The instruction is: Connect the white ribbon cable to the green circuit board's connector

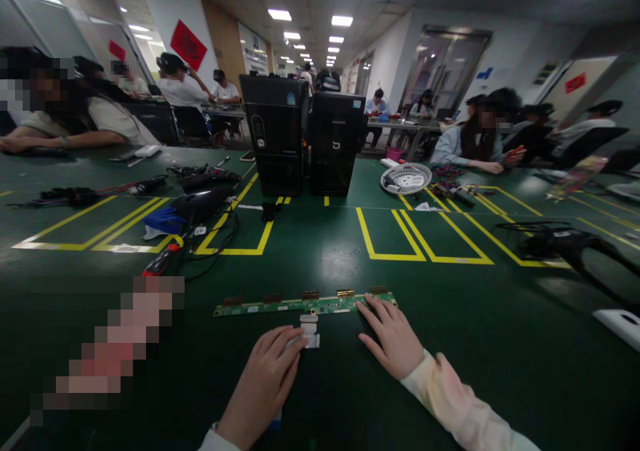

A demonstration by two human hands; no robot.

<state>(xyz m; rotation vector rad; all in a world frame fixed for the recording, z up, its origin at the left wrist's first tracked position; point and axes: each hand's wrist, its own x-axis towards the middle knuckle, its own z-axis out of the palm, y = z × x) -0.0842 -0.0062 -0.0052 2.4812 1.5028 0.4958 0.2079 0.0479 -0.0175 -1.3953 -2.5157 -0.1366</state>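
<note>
A long narrow green circuit board [280, 303] lies on the dark green table [320, 251] in front of me, with several brown tabs along its far edge. A white flat ribbon cable [309, 327] runs from its middle toward me. My left hand [265, 381] rests on the near end of that cable, fingers curled over it. My right hand [393, 337] lies flat on the table, fingers spread, fingertips touching the board's right end.
Two black computer towers [305, 141] stand mid-table. A white fan grille [406, 177], cables and black tools [200, 201] lie beyond yellow floor-tape outlines. A white device [620, 324] sits at right. Several people sit at surrounding tables.
</note>
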